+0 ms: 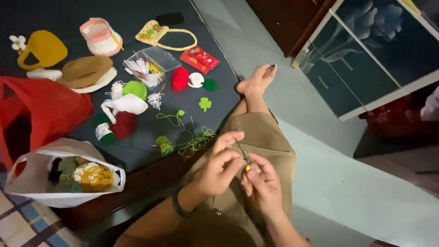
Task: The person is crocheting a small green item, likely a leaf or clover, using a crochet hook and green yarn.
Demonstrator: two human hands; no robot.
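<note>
Seated on a pale tiled floor [347, 183], one leg stretched out, bare foot [257, 81] resting near the corner of a low dark table [137, 151]. My left hand [219, 167] and right hand [261, 180] meet over my lap, just off the table edge. Fingers of both hands are pinched around a thin crochet hook [244, 160] with a yellow tip, with a strand of green yarn [192, 139] running from it up onto the table, where it lies in loose loops and tangles. A dark band sits on my left wrist. Table surface is a dark blue-grey cloth or mat, crowded: a small green clover piece [205, 104], a red crocheted ball [180, 78], a white round piece beside it, a clear plastic box [151, 66] with its lid open, a flat red packet [199, 59], a pale yellow crocheted bag with a long handle [157, 34], a pink and white basket [99, 36], a mustard yellow bag [43, 48] with a white flower, a brown and white hat shape [87, 73]. Nearer me, red, white and green yarn balls [116, 121]. At the left edge, a red plastic bag [41, 112] and a white plastic bag [55, 176] holding yellow and dark green yarn. To the right, a cabinet with dark glass doors [366, 50] etched with flowers, in a white frame; dark wood furniture behind it. Light is dim.
</note>
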